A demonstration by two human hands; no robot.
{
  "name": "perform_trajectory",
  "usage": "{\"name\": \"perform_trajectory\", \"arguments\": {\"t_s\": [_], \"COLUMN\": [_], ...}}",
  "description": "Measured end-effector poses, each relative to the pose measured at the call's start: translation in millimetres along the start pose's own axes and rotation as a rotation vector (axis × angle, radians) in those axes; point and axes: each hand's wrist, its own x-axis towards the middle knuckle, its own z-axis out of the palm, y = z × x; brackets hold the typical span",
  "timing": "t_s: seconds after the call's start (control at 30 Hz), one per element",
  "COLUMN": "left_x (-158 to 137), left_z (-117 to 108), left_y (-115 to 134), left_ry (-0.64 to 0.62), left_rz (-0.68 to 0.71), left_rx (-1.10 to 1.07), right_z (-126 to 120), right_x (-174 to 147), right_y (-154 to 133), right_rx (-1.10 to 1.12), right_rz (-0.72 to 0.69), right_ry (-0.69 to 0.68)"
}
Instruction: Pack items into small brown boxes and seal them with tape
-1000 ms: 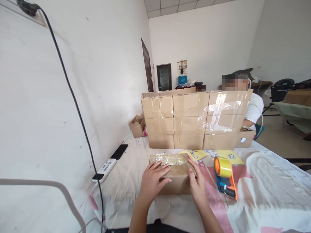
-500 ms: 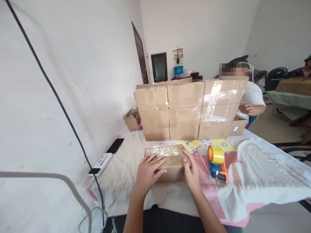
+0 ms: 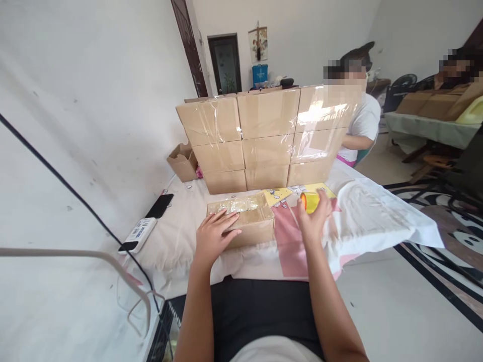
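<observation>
A small cardboard box [image 3: 249,223] with clear tape across its top lies in front of me on the cloth-covered table. My left hand [image 3: 215,234] rests on the box's left end, fingers stretched out over the top. To the right of the box, my right hand [image 3: 315,221] grips the tape dispenser, thumb on the left side and fingers on the right. The dispenser's yellow tape roll [image 3: 311,202] shows between thumb and fingers; its body is hidden behind the hand.
Stacked, taped cardboard boxes [image 3: 266,143] form a wall at the table's back. An open carton [image 3: 183,163] stands left of it. A black phone [image 3: 159,206] and a white power strip [image 3: 139,235] lie along the left wall. A person in a white top [image 3: 366,120] sits behind the stack.
My right hand has left the box's right end and moved right onto the tape dispenser. My left hand stays on the box. The view has tilted down and shifted right.
</observation>
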Motion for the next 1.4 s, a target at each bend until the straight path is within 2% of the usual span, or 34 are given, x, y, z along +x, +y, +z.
{"name": "perform_trajectory", "arguments": {"t_s": [0.03, 0.13, 0.2, 0.27, 0.3, 0.37, 0.47, 0.53, 0.67, 0.73, 0.8, 0.87, 0.93, 0.97, 1.03, 1.13, 1.27, 1.4], "left_x": [0.1, 0.7, 0.7, 0.3, 0.0, 0.3, 4.7, 10.5, 21.8, 24.8, 26.7, 28.8, 31.6, 33.1, 35.2, 33.9, 26.3, 20.1], "left_z": [0.2, 1.3, 2.1, 2.7, 2.8, 2.7, 2.9, 4.3, 8.9, 9.1, 6.9, 4.0, 3.1, 3.7, 7.0, 16.0, 32.5, 38.8], "left_y": [-0.1, -1.2, -1.7, -1.6, -1.5, -2.0, -7.6, -14.1, -15.0, -0.1, 25.7, 56.8, 85.9, 97.7, 114.5, 126.3, 131.1, 132.0], "left_ry": [0.007, 0.025, 0.030, 0.039, 0.045, 0.056, 0.064, 0.079, 0.187, 0.271, 0.308, 0.228, 0.089, 0.064, 0.049, 0.050, 0.126, 0.209], "left_rz": [0.001, 0.005, 0.011, 0.016, 0.019, 0.023, 0.047, 0.088, 0.127, 0.089, 0.052, 0.038, 0.014, -0.025, -0.082, -0.120, -0.262, -0.353], "left_rx": [0.004, 0.004, -0.004, -0.013, -0.016, -0.020, -0.034, -0.033, 0.028, -0.019, -0.186, -0.418, -0.569, -0.632, -0.778, -0.996, -1.067, -1.056], "right_z": [-4.3, -12.9, -15.7, -16.5, -16.0, -13.1, -5.0, 0.4, 4.1, 1.7, -3.1, -10.0, -18.2, -22.0, -27.2, -23.4, -4.1, 4.4], "right_x": [14.4, 45.0, 51.3, 48.5, 44.8, 34.8, 18.4, 10.5, 7.6, 9.1, 9.2, 6.8, 3.3, 1.7, -1.0, -4.6, -11.9, -15.9], "right_y": [9.3, 30.4, 36.4, 37.0, 36.3, 33.7, 27.0, 17.5, -19.7, -45.3, -71.3, -93.2, -106.9, -109.7, -106.4, -83.4, -46.7, -27.6], "right_rx": [-0.088, -0.256, -0.310, -0.274, -0.218, -0.050, 0.304, 0.524, 0.741, 0.812, 0.855, 0.864, 0.851, 0.835, 0.787, 0.737, 0.693, 0.513], "right_rz": [0.073, 0.289, 0.308, 0.260, 0.258, 0.337, 0.522, 0.565, 0.490, 0.448, 0.420, 0.389, 0.336, 0.304, 0.232, 0.167, 0.157, -0.143], "right_ry": [-0.026, -0.278, -0.401, -0.481, -0.518, -0.568, -0.518, -0.467, -0.426, -0.450, -0.473, -0.477, -0.499, -0.528, -0.603, -0.649, -0.504, -0.402]}}
